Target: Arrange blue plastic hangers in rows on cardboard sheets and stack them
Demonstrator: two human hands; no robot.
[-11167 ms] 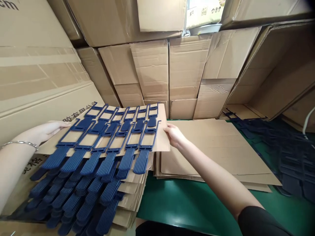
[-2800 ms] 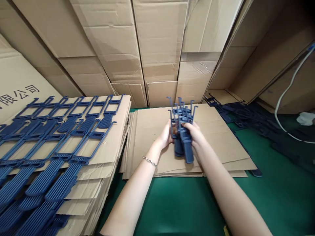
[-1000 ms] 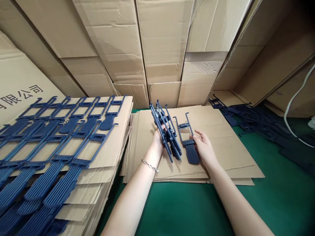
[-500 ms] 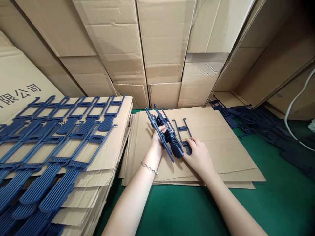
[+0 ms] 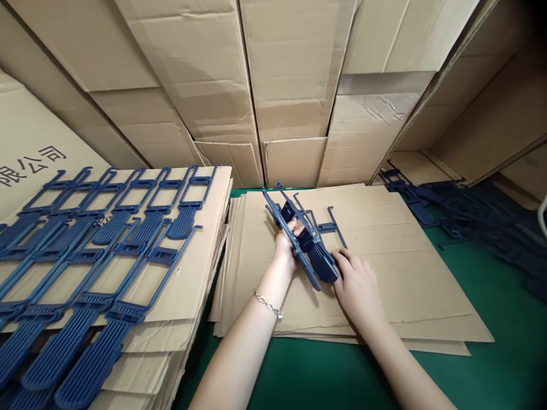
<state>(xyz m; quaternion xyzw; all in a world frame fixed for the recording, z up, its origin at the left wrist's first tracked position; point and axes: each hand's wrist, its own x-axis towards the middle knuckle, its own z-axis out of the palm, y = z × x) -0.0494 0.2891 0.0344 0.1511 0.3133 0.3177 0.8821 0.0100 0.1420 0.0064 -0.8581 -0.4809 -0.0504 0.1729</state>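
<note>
My left hand (image 5: 287, 244) is closed around a small bundle of blue plastic frames (image 5: 323, 261), each with hooked arms and a ribbed, rounded paddle. The bundle is tilted, with its hooked ends pointing away from me and the paddles toward me. My right hand (image 5: 358, 285) is closed on the near end of another blue plastic frame (image 5: 328, 227), just right of the bundle. The fingers and the bundle hide most of that frame's near part. Beneath both hands is a stack of flat cardboard sheets (image 5: 410, 273).
At the left, blue frames (image 5: 160, 254) lie in overlapping rows on a taller cardboard stack (image 5: 171, 310). A dark heap of similar frames (image 5: 474, 222) is at the right on the green tabletop (image 5: 508, 364). Cardboard boxes (image 5: 294, 68) form a wall behind.
The view has shifted slightly. My left hand has brought the bundle a little toward the right, partly covering the frame at my right hand. Both hands keep their hold.
</note>
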